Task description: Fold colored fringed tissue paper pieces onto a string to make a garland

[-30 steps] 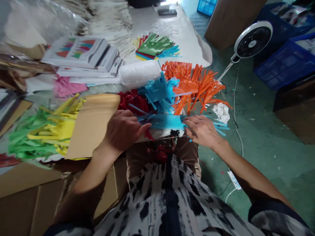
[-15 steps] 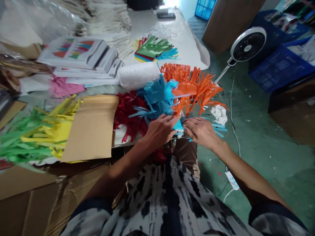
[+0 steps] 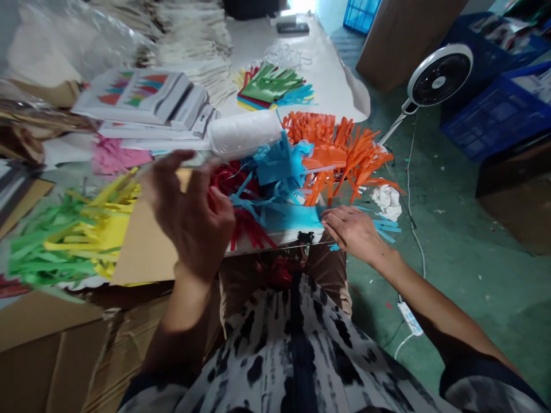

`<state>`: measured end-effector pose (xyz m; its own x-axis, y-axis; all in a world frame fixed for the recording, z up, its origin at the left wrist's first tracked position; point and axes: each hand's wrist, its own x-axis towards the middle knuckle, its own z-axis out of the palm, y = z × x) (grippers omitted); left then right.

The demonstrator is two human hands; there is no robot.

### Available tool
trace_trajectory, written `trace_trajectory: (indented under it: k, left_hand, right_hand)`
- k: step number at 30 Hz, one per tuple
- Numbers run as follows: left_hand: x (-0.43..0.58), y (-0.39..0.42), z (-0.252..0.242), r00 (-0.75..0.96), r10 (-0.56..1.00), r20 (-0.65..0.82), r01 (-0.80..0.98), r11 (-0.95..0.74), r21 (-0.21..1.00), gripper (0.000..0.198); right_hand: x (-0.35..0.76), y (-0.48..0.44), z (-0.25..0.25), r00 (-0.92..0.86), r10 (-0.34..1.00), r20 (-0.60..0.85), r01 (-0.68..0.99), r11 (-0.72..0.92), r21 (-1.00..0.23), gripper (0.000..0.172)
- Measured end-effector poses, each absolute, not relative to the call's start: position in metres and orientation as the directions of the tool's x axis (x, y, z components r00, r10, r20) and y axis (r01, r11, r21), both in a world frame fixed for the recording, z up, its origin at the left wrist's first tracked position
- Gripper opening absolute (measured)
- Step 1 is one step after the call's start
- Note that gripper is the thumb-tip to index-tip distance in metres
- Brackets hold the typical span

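Observation:
My left hand (image 3: 189,215) is raised with its fingers spread, holding nothing, above a brown cardboard sheet (image 3: 146,255) and next to a red paper fringe (image 3: 228,186). My right hand (image 3: 353,232) lies with its fingers together on a blue fringed paper (image 3: 288,217), pressing it at the edge of a white board (image 3: 275,241). An orange paper fringe (image 3: 340,152) sits beyond that hand. Green and yellow fringes (image 3: 73,244) lie to the left of the cardboard.
A white foam roll (image 3: 243,133), printed sheets (image 3: 142,97) and a stack of coloured fringes (image 3: 271,86) lie farther along the table. To the right, the green floor holds a fan (image 3: 438,80), blue crates (image 3: 499,112) and a power strip (image 3: 410,318) with cables.
My left hand has moved left off the blue paper, lifted and spread its fingers. My right hand stays in nearly the same place on the blue paper.

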<state>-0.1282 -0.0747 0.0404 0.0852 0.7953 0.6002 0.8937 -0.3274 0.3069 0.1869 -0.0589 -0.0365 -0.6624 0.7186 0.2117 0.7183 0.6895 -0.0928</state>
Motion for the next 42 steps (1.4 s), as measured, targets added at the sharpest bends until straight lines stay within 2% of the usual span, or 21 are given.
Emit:
trace_trajectory:
  k: [1,3,4,6,8,10,13,16,21,25,27,29,34,42]
  left_hand:
    - [-0.116,-0.078,0.039,0.108,0.730,0.675,0.865,-0.404,0.297,0.041]
    - [-0.086,-0.081,0.025,0.440,0.691,0.574,0.717,-0.655,0.238,0.033]
    - [-0.072,-0.081,0.015,0.543,0.676,0.498,0.678,-0.703,0.214,0.031]
    - [-0.051,-0.076,-0.008,0.626,0.666,0.407,0.654,-0.732,0.191,0.032]
    - [-0.042,-0.068,-0.028,0.627,0.683,0.374,0.672,-0.717,0.184,0.030]
    - [-0.041,-0.062,-0.040,0.609,0.708,0.357,0.695,-0.693,0.190,0.022]
    - [-0.045,-0.062,-0.043,0.599,0.727,0.335,0.706,-0.677,0.207,0.016]
    - [-0.050,-0.067,-0.039,0.584,0.749,0.314,0.714,-0.658,0.240,0.017]
    - [-0.066,-0.067,-0.036,0.480,0.836,0.266,0.737,-0.549,0.394,0.016]
    - [-0.074,-0.063,-0.033,0.343,0.910,0.234,0.812,-0.412,0.414,0.025]
    - [-0.073,-0.063,-0.032,0.284,0.933,0.221,0.852,-0.352,0.387,0.023]
    - [-0.071,-0.063,-0.032,0.252,0.942,0.220,0.884,-0.317,0.344,0.017]
    - [-0.069,-0.062,-0.037,0.266,0.936,0.232,0.898,-0.328,0.292,0.013]
    - [-0.065,-0.055,-0.035,0.231,0.955,0.186,0.926,-0.275,0.258,0.019]
  right_hand:
    - [0.187,-0.057,-0.036,-0.656,0.726,0.203,0.721,0.683,-0.113,0.025]
    - [0.189,-0.053,-0.036,-0.645,0.742,0.182,0.725,0.670,-0.160,0.024]
    - [0.190,-0.050,-0.035,-0.639,0.749,0.174,0.724,0.663,-0.192,0.023]
    - [0.193,-0.045,-0.032,-0.626,0.763,0.162,0.713,0.644,-0.278,0.020]
    - [0.194,-0.044,-0.028,-0.617,0.773,0.148,0.695,0.623,-0.358,0.017]
    - [0.192,-0.046,-0.025,-0.610,0.781,0.138,0.697,0.611,-0.376,0.016]
    - [0.186,-0.054,-0.022,-0.637,0.759,0.136,0.713,0.647,-0.270,0.030]
    - [0.185,-0.059,-0.024,-0.669,0.730,0.138,0.700,0.682,-0.215,0.027]
    - [0.199,-0.053,-0.028,-0.607,0.780,0.153,0.688,0.612,-0.391,0.026]
    - [0.202,-0.048,-0.031,-0.518,0.842,0.148,0.729,0.525,-0.439,0.023]
    - [0.198,-0.046,-0.033,-0.470,0.872,0.140,0.775,0.483,-0.407,0.022]
    - [0.192,-0.045,-0.035,-0.434,0.893,0.123,0.832,0.449,-0.325,0.023]
    - [0.182,-0.043,-0.033,-0.395,0.916,0.073,0.905,0.402,-0.136,0.029]
    - [0.174,-0.046,-0.032,-0.403,0.913,0.067,0.913,0.406,-0.032,0.027]
